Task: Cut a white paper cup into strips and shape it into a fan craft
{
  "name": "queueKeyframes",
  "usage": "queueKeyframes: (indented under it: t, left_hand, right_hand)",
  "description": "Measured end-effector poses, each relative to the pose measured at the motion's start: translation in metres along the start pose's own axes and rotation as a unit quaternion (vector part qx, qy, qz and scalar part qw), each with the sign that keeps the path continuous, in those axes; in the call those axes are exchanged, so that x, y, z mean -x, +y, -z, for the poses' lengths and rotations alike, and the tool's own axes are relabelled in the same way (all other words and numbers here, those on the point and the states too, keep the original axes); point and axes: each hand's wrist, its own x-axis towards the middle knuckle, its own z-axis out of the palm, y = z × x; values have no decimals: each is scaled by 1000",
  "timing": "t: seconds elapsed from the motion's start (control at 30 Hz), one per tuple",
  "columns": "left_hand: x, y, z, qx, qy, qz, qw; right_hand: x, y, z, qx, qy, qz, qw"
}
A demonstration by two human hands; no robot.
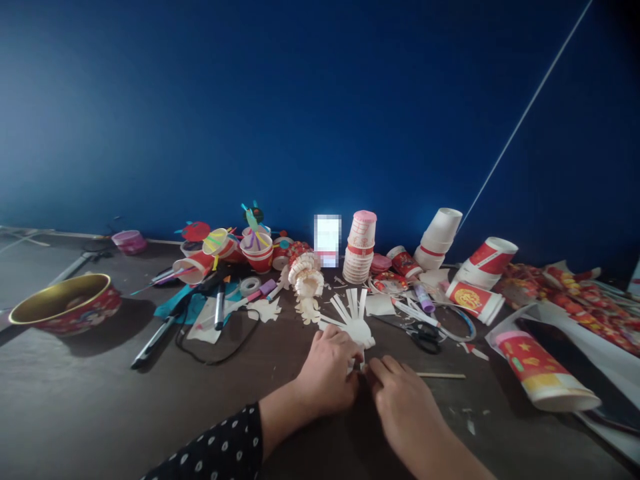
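A white paper piece (356,328), cut into strips that fan out from a round middle, lies on the dark table in front of me. My left hand (330,370) is closed over its near edge, fingers curled on a strip. Close beside it, my right hand (400,393) pinches the near end of that strip; the fingertips of both hands almost meet, and the part between them is mostly hidden. A thin wooden stick (443,375) lies just right of my right hand. Beyond it are black-handled scissors (425,335).
Stacked paper cups (361,250) stand at the back by the blue wall. A red cup (545,373) lies at right by a dark phone (585,380). A gold-lined bowl (67,307), a box cutter (155,340), a marker (219,310) and a black cord (215,362) are at left.
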Motion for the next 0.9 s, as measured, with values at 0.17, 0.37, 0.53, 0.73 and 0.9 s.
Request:
queueKeyframes:
  t: [0.17, 0.37, 0.53, 0.73, 0.9]
  left_hand:
    - [-1, -3, -3, 3, 17, -9, 1000]
    - [-1, -6, -6, -2, 21, -22, 1000]
    - [-1, -5, -6, -24, 4, -37, 999]
    - [-2, -3, -6, -85, -34, -65, 994]
    - [-2, 2, -4, -178, -81, -119, 973]
  right_hand:
    - [0, -2, 1, 17, -1, 4, 1000]
    - [-1, -3, 1, 28, 1, -7, 1000]
    - [-2, -3, 2, 32, -11, -11, 999]
    - [-4, -2, 1, 27, 8, -20, 999]
    - [-3, -1, -1, 11, -4, -32, 999]
